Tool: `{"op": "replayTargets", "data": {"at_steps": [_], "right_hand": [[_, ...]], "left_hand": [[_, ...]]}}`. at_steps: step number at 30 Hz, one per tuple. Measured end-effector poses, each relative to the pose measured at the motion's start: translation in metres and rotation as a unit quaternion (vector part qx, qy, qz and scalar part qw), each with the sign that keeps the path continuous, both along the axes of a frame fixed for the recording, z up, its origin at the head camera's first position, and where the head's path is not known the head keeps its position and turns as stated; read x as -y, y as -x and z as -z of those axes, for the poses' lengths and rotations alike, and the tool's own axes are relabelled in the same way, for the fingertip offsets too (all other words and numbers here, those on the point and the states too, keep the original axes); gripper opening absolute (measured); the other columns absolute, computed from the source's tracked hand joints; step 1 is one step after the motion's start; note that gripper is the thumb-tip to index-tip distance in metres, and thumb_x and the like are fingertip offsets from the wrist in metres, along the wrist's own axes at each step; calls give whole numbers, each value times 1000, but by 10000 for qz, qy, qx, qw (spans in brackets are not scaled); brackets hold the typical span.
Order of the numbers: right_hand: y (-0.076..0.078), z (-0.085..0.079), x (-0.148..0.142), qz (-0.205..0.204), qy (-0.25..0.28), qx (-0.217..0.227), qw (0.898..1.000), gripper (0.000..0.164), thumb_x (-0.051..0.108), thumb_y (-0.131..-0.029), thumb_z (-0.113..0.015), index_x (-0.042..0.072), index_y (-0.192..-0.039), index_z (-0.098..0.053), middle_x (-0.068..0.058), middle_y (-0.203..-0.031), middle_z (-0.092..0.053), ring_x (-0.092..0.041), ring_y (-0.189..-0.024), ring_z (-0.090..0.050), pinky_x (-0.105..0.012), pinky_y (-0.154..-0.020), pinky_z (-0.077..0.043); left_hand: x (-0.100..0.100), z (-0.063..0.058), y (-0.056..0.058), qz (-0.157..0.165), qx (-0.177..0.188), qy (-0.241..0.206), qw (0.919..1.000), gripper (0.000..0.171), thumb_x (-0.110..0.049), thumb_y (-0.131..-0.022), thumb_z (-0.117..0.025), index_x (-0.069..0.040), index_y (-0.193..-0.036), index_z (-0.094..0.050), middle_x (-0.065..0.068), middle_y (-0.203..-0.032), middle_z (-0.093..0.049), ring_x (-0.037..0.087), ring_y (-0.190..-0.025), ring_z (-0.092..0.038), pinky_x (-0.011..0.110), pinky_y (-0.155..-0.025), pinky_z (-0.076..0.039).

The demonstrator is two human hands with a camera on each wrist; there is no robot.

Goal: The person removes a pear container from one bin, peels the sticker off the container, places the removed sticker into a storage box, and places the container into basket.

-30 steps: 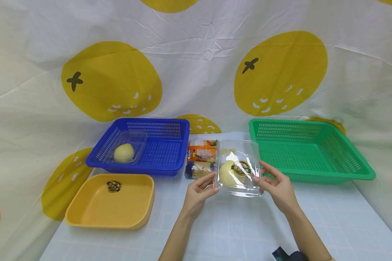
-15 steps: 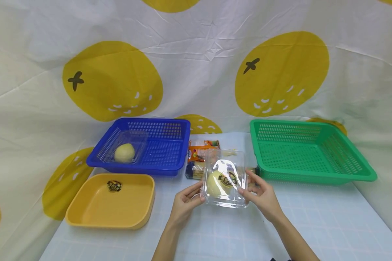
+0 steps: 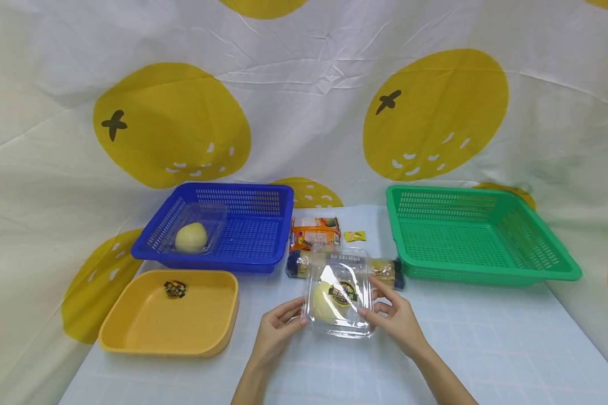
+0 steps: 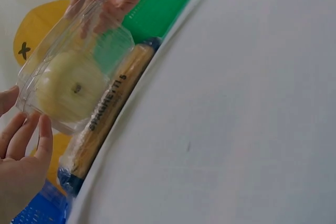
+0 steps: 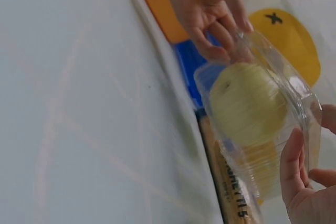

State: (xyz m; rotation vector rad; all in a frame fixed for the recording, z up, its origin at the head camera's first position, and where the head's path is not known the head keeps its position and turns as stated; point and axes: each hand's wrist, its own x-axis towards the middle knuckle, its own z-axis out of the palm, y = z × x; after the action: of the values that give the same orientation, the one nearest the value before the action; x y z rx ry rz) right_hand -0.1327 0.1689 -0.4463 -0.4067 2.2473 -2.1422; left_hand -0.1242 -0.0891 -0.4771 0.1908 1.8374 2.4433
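A clear plastic clamshell box [image 3: 352,267] is held up off the table between both hands in the head view. Inside it lies a pale yellow-green round fruit [image 4: 71,86], whose kind I cannot tell; a dark round sticker [image 3: 342,293] shows on the lid. My left hand [image 3: 280,332] pinches the box's left edge between thumb and fingers. On the opposite edge, the thumb and fingers of my right hand [image 3: 396,322] grip it too. Behind the box lies a spaghetti packet [image 3: 385,271], partly hidden by it.
A blue basket [image 3: 255,260] at back left holds another clear box with a pale fruit [image 3: 191,237]. In front stands a yellow tray [image 3: 169,323] with a dark sticker [image 3: 175,289]. An orange packet [image 3: 314,232] and small yellow packet [image 3: 354,235] lie mid-back. A green basket [image 3: 486,274] stands right.
Both hands have brought the box left and toward the person, keeping hold of it. More of the spaghetti packet and the small yellow packet now show behind it.
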Motion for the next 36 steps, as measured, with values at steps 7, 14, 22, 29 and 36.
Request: {"op": "replayTargets", "data": {"at_steps": [7,14,22,29,36], "right_hand": [[-5,6,1,-104,-2,121,9999,71,-5,-80,-69,-7,-141,-33,-23,-102,-43,-7,-60,-57,-31,-51,-53],[-9,7,0,-279,-20,307,9991,77,-5,-76,-71,-7,-142,-30,-20,-101,-45,-7,-64,-59,-30,-52,-54],[-13,11,-1,-459,10,629,9970,82,-3,-77,-71,-6,-145,-24,-23,-102,-43,-8,-65,-60,-35,-53,-55],[-14,17,-4,-603,-31,679,9959,82,-2,-78,-71,-7,-144,-23,-23,-99,-43,-7,-64,-59,-36,-53,-55],[-13,20,-7,-687,-226,783,9943,81,1,-78,-72,-8,-143,-25,-17,-97,-45,-6,-62,-58,-33,-54,-55]], "left_hand": [[4,1,-5,-121,382,139,9991,44,6,-77,-68,19,-116,-53,2,-102,-70,13,-90,-61,21,-76,-51],[7,2,-8,-110,469,64,9988,39,5,-78,-68,23,-110,-53,1,-90,-72,12,-81,-66,23,-74,-53],[9,3,-11,-68,640,103,9979,41,6,-77,-67,23,-112,-53,14,-93,-71,12,-75,-67,27,-71,-55],[9,1,-14,-46,764,463,9960,46,6,-74,-71,17,-116,-55,29,-103,-65,16,-79,-69,29,-70,-56],[8,2,-12,-21,434,871,9953,47,4,-72,-74,13,-115,-57,24,-90,-66,13,-72,-66,29,-71,-56]]}}
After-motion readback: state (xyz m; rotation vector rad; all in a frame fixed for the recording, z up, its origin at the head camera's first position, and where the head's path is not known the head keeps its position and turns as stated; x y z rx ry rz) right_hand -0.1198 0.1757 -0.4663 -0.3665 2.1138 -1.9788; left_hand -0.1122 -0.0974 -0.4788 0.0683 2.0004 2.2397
